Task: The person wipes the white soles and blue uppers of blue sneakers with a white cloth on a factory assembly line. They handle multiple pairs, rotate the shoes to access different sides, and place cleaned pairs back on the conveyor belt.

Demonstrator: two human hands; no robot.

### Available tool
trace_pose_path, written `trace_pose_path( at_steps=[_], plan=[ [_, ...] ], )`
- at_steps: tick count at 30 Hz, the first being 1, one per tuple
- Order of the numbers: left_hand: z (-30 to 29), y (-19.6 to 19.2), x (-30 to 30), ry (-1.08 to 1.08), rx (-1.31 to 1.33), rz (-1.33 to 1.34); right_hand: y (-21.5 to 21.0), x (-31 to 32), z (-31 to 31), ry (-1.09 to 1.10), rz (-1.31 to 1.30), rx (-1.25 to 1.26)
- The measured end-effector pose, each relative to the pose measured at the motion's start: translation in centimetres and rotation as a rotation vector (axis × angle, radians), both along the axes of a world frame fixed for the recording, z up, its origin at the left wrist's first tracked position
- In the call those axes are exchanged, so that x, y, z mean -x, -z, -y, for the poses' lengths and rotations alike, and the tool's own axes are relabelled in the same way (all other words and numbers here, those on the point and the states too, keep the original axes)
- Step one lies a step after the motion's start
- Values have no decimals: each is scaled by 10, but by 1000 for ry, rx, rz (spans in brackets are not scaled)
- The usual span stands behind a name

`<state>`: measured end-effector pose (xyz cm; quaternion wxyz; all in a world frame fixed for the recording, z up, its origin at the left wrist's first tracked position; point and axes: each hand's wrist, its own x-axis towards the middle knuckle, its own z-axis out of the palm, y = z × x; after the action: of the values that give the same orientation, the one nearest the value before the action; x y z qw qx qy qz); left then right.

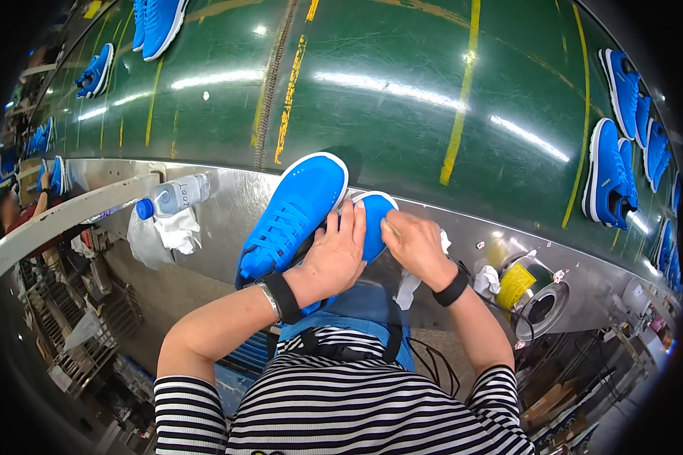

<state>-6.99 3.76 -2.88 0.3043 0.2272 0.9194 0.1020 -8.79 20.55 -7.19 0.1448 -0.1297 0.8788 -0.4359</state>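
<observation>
A blue sneaker (306,199) with a white sole edge and blue laces leans on the metal ledge, its toe on the green belt. To its right is a second blue sneaker (373,222), partly hidden under my hands. My left hand (334,258) grips this second shoe, fingers laid across its upper. Its toe is touched by my right hand (417,244), whose fingers are curled and pinched together. Whatever those fingers may hold is hidden. White crumpled tissue (407,290) shows just below my right hand.
The green conveyor belt (387,121) carries more blue sneakers (611,174) at right and far left (159,26). On the ledge are a clear bottle (182,194) with a blue cap and a yellow-labelled round container (517,284). A pale metal rail (76,216) crosses at left; another person (23,208) is beyond.
</observation>
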Motion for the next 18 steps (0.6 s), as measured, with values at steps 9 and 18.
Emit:
trace_pose_path(
  at_steps=[9, 18],
  plan=[
    [-3, -7, 4, 9, 16, 68, -4, 2, -7, -81, 71, -12],
    [-2, -5, 2, 3, -5, 48, -2, -2, -9, -45, 127, 4]
  ],
)
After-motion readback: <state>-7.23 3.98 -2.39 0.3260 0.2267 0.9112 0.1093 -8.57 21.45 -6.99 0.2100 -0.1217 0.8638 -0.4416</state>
